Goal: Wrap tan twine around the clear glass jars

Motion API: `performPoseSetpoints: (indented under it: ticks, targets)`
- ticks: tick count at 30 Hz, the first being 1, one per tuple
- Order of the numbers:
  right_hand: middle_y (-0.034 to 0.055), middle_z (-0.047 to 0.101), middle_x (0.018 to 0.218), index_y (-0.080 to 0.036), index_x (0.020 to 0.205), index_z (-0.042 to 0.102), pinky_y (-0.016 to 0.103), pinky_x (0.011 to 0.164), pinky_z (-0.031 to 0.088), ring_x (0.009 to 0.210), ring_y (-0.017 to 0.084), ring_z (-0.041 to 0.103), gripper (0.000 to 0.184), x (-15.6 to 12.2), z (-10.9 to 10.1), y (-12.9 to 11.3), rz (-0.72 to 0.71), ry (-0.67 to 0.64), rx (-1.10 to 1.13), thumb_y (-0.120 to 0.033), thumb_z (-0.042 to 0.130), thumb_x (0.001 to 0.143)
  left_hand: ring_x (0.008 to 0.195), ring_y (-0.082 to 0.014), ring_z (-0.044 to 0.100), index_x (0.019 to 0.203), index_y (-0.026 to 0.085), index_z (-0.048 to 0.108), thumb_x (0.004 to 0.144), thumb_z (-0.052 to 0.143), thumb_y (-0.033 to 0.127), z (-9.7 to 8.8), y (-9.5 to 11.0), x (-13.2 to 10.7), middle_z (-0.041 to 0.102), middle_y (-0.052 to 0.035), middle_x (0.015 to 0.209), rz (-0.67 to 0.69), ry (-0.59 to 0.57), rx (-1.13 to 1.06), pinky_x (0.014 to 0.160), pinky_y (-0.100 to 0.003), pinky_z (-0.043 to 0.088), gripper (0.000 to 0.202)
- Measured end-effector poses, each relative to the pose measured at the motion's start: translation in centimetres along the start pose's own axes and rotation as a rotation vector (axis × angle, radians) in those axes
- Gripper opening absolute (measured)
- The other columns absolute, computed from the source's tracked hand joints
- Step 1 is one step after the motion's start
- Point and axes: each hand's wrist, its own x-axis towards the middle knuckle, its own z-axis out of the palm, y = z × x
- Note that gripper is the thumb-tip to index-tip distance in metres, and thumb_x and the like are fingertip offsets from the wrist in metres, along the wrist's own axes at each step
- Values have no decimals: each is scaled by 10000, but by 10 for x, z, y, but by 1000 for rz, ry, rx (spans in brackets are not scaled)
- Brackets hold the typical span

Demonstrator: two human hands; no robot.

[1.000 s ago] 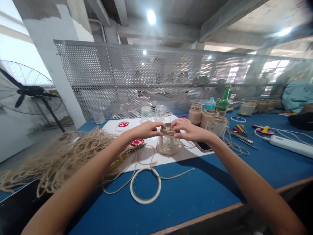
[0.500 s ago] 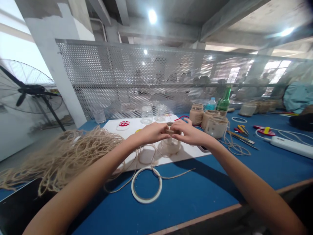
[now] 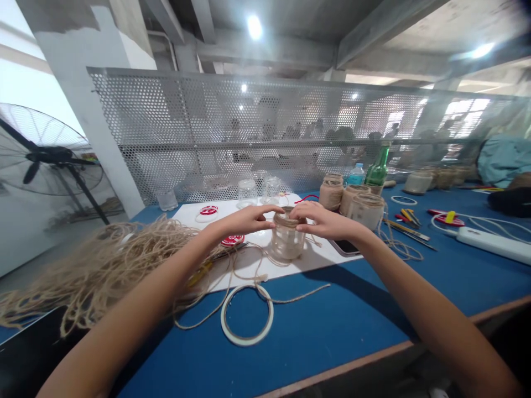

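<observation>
And you're facing a perforated metal screen [image 3: 215,121] across mid-frame, a pale pillar [image 3: 93,94] and black fan [image 3: 52,155] at left! A ceiling lamp [image 3: 254,27] glares top centre, windows [image 3: 464,113] blaze at right, and your blue table [image 3: 315,337] fills the bottom.

Legible text: none. Red disc [image 3: 233,241] on the white sheet [image 3: 186,215], near the left hand [image 3: 251,219]: white marks on its face, possibly print, too small and blurred to read. Second red disc [image 3: 208,210], farther back on the same sheet: pale marks, likewise unreadable. No word, brand or number can be recorded from either.
</observation>
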Motion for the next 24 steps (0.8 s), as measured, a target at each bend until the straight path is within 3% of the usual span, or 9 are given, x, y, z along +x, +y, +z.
performPoseSetpoints:
  ticks: [7, 16, 20, 24]
  targets:
    - [52, 562, 908, -165, 864, 538, 346, 839, 333, 865, 172, 477, 241, -1, 0, 8, -26, -13, -9, -371, 417, 898, 526, -92, 398, 1098, 193, 530, 853, 489, 316, 1, 0, 1, 478, 45, 587, 19, 21, 91, 557, -204, 329, 277]
    - [70, 579, 1010, -172, 929, 574, 367, 880, 348, 945, 189, 495, 251, -1, 1, 10, -12, -2, 9, -371, 428, 888, 610, -105, 497, 1048, 204, 550, 849, 489, 313, 2, 0, 2, 586, 13, 724, 10, 39, 110, 611, -214, 371, 235]
    - [84, 561, 1101, -186, 1064, 549, 380, 910, 328, 1021, 200, 474, 293, 0, 2, -2, 77, 24, -12, -382, 414, 892, 570, -106, 487, 1066, 196, 549, 848, 503, 315, 10, 5, 4, 584, 16, 665, -1, 76, 123, 592, -223, 370, 253]
    - [61, 584, 899, -166, 850, 552, 384, 864, 321, 879, 185, 499, 225, 4, 5, -17, 212, 83, -133, -336, 408, 888, 651, -138, 539, 993, 183, 554, 843, 510, 362, 26, 16, 9, 621, -19, 759, -30, 167, 138, 588, -239, 375, 237]
